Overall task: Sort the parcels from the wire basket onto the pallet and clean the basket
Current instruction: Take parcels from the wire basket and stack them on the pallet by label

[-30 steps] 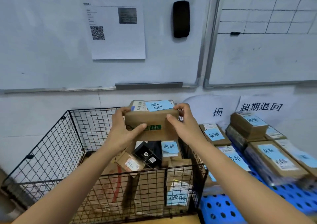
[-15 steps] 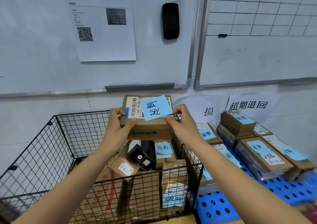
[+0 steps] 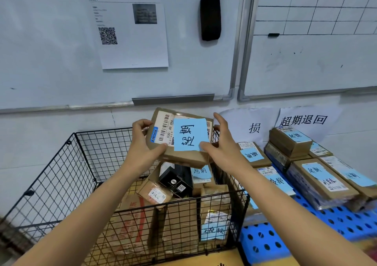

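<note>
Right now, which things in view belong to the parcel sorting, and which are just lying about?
Job: held parcel, in left hand and right hand; its blue note; wire basket and parcels inside; blue pallet with sorted parcels; wall signs.
Just lying about: black eraser; QR sheet; whiteboards.

Lighting: bright, even, cool-toned indoor light; shadows soft and faint. Distortion: wide-angle bowing of the whiteboard frame toward the picture's edges. Focus: centre fairly sharp; lower corners and right edge blurred.
</note>
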